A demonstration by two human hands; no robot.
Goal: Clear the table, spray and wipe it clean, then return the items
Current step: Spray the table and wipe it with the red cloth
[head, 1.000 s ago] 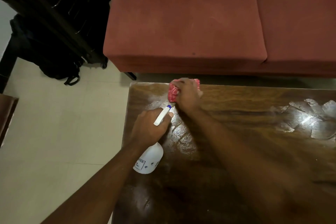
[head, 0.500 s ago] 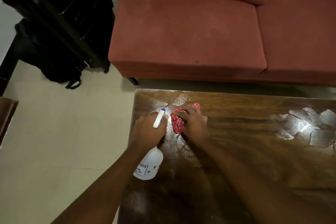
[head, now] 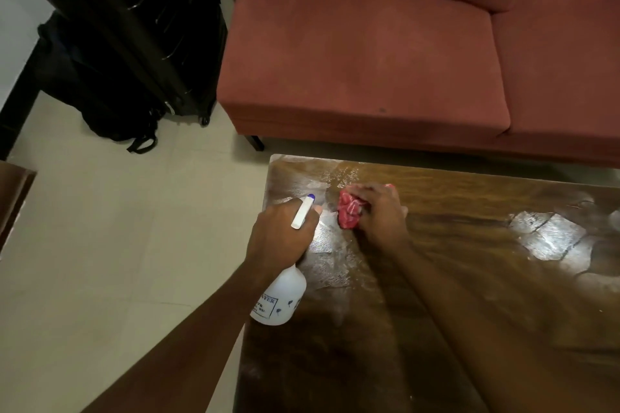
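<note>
My left hand (head: 280, 231) grips the neck of a white spray bottle (head: 280, 300) with a white and blue nozzle, held over the left edge of the dark wooden table (head: 469, 278). Just to its right, my right hand (head: 380, 213) holds a bunched red cloth (head: 349, 211) and presses it onto the wet tabletop near the far left corner. Shiny wet streaks show around the cloth and at the table's right.
A rust-red sofa (head: 369, 60) runs along the table's far edge with a narrow gap between. Black luggage and a backpack (head: 127, 54) stand on the pale tiled floor (head: 117, 245) at the upper left. A wooden piece of furniture (head: 13, 198) pokes in at the left.
My right hand drew the red cloth back from the table's far edge toward me, wiping. My left hand and the bottle stayed almost in place.
</note>
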